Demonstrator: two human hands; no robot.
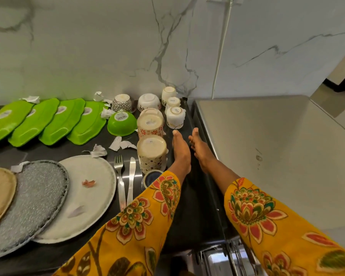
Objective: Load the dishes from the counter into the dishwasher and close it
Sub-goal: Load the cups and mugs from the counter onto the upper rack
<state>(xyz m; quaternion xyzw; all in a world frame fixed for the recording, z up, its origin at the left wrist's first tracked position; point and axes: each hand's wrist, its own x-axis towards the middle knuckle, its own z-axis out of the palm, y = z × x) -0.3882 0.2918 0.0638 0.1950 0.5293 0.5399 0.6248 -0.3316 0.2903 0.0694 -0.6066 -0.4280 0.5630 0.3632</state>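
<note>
Both hands reach forward over the dark counter [189, 196], fingers straight and holding nothing. My left hand [180, 149] lies just right of an upturned patterned mug [152, 154]; my right hand [200, 149] is beside it near the counter's right edge. Beyond the fingertips stand small white cups [175, 117] upside down. A second patterned mug [150, 124], a green bowl [122, 123], two white bowls [149, 102] and several green trays [54, 121] sit further left. Round plates [84, 198] overlap at the near left, with a fork [120, 176] and knife [131, 176] beside them. The dishwasher rack [225, 255] shows at the bottom.
A steel appliance top [267, 146] adjoins the counter on the right. A small dark-rimmed dish [150, 177] sits partly under my left sleeve. Torn paper scraps [98, 151] litter the counter. The marble wall [127, 46] stands behind, with a white cord [221, 46] hanging down.
</note>
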